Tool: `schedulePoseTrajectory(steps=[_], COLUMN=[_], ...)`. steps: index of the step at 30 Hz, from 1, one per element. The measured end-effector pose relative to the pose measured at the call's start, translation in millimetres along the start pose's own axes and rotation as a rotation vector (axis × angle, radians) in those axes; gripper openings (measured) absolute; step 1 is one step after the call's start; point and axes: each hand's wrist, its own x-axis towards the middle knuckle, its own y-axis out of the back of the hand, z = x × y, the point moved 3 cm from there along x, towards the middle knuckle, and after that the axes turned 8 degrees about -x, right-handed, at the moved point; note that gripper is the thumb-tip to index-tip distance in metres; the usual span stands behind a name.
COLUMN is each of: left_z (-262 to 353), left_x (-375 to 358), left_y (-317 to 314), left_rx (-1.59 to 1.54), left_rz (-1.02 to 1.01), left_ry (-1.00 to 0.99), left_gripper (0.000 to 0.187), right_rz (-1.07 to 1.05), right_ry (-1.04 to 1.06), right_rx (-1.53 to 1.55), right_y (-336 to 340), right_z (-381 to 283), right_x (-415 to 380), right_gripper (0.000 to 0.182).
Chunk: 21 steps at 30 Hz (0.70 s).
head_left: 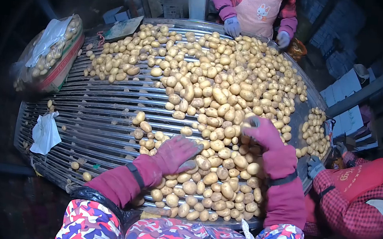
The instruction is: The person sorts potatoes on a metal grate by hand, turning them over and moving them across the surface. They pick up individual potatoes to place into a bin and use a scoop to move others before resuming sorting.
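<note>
Many potatoes [221, 94] lie spread over a slatted metal roller table [96, 103]. My left hand [176, 154], in a pink glove with grey fingertips, rests palm down on the potatoes near the middle, its fingers stretched out to the right. Farther right, my right hand [259, 131], gloved the same way, is raised over the pile with its fingers curled round a potato [246, 124]. Dark bands circle both of my sleeves.
A filled potato sack [52, 55] and a white plastic bag [46, 133] are at the left. One person [259, 11] stands at the far edge, another [360, 191] at the right, both with gloved hands at the rim. A post [197, 0] rises behind the table.
</note>
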Motion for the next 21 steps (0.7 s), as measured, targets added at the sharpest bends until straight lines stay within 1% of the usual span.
schedulePoseTrajectory(steps=[2,3,5,7,8,9,10,11,12,13,14,15,17,18,20,21], left_z=[-2.0,-2.9,-4.7,-4.6,-3.8,-3.3,-3.7,-5.5,-8.0,-8.0,-7.5,-8.1,-7.9,-8.1,-4.9,-6.2], left_x=[-1.2,-1.7,-2.5,-2.0,-2.0,-2.5,-2.1,-2.5,-3.6,-4.8,-5.0,-4.4,-4.9,-3.4,-2.5,-2.2], left_y=[-3.6,-5.8,-7.3,-7.6,-5.4,-6.7,-7.3,-7.8,-11.2,-11.6,-12.1,-12.0,-13.1,-13.1,-9.6,-8.5], left_rx=[-0.008,-0.016,-0.022,-0.022,-0.029,-0.024,-0.045,-0.070,-0.076,-0.078,-0.070,-0.060,-0.050,-0.035,-0.044,-0.046], left_rz=[0.007,0.015,0.026,0.069,0.074,0.077,0.096,0.113,0.056,0.062,0.069,0.077,0.071,0.060,0.046,0.037], left_ry=[-0.005,-0.006,-0.001,-0.031,-0.033,-0.034,-0.030,-0.025,-0.015,-0.020,-0.024,-0.026,-0.029,-0.031,-0.025,-0.011], left_gripper=[0.066,0.067,0.066,0.064,0.063,0.063,0.062,0.062,0.061,0.061,0.062,0.062,0.062,0.063,0.063,0.063], right_rz=[0.261,0.264,0.440,0.354,0.354,0.403,0.458,0.466,0.460,0.455,0.455,0.460,0.057,0.056,0.095,0.243], right_ry=[0.110,0.112,0.221,0.134,0.138,0.002,-0.139,-0.139,-0.115,-0.092,0.005,0.007,0.107,0.103,0.202,0.150], right_rx=[-0.110,-0.113,-0.457,-0.665,-0.666,-0.821,-0.973,-0.973,-0.978,-0.986,-1.069,-1.078,-0.899,-0.902,-0.632,-0.590], right_y=[9.8,7.3,-2.4,-30.1,-51.6,-72.9,-76.8,-78.8,-84.3,-86.8,-85.4,-81.5,-75.5,-70.6,-53.5,-35.9], right_z=[-36.3,-48.3,-75.7,-96.4,-99.4,-95.8,-103.2,-104.7,-102.2,-103.3,-109.8,-113.5,-133.3,-128.3,-112.2,-106.0], right_x=[14.7,28.4,59.4,93.0,116.7,143.4,153.7,158.4,157.9,150.7,134.5,118.5,74.4,70.7,63.3,67.3], right_gripper=[0.044,0.044,0.041,0.032,0.032,0.027,0.023,0.023,0.020,0.018,0.025,0.025,0.041,0.041,0.055,0.053])
